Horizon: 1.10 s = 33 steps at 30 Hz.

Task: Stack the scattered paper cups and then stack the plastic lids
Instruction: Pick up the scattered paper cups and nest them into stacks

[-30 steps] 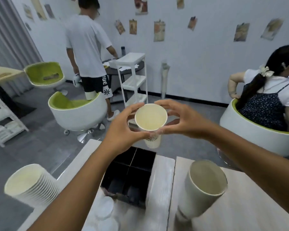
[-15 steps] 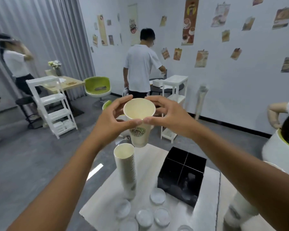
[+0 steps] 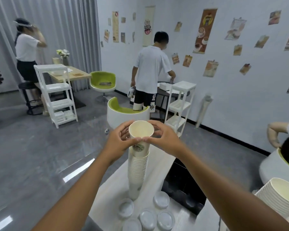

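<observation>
A cream paper cup (image 3: 141, 130) with a round logo sits partly inside the top of a tall stack of paper cups (image 3: 138, 170) standing on the pale table (image 3: 110, 185). My left hand (image 3: 119, 144) and my right hand (image 3: 163, 139) both grip its rim from either side, thumbs meeting in front. Several clear plastic lids (image 3: 147, 217) lie scattered flat on the table in front of the stack. A second stack of cups (image 3: 280, 195) leans at the right edge.
A black divided box (image 3: 183, 184) sits on the table right of the stack. Beyond the table are white-and-green chairs (image 3: 123, 112), white shelf racks (image 3: 178, 104), a standing person in a white shirt (image 3: 150, 70), another person at far left, and a seated person at right.
The view swung left. Both hands carried the cup from above the black box over to the tall stack and lowered it into the stack's top.
</observation>
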{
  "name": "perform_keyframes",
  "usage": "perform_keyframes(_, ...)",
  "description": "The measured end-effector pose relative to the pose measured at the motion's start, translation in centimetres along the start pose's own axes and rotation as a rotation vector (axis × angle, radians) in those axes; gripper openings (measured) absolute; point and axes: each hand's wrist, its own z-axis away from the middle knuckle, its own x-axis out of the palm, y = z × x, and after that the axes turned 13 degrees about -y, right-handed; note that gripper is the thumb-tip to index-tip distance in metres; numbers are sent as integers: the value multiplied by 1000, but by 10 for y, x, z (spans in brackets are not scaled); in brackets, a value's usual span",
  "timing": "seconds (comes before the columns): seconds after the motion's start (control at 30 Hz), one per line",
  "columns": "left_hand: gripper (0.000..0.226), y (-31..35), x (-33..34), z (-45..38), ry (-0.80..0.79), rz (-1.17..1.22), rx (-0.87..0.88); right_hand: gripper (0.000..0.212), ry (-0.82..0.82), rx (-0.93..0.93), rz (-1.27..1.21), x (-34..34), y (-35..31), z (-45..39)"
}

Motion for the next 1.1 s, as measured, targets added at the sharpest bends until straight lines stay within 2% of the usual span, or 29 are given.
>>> perform_keyframes(0.1,67,-34,-1,7,-14,-5,-90,61,-11,52,2,18,34,-2)
perform_keyframes(0.27,81,-72,-1,23,-25,-143,-223,70,-27,118,-27,50,86,4)
perform_keyframes(0.37,79,-83,4,26,-14,-81,-256,66,-4,85,-123,58,101,3)
perform_keyframes(0.47,67,-82,9,26,26,-66,-273,68,-5,66,-204,59,105,-2)
perform_keyframes(0.67,87,-70,16,25,52,-48,-347,72,-12,54,-240,57,108,-8)
perform_keyframes(0.9,83,-65,24,18,23,-49,-369,57,-24,71,-249,51,112,-4)
perform_keyframes(1.1,86,-86,13,11,-24,-5,-320,62,-9,115,-259,55,116,-4)
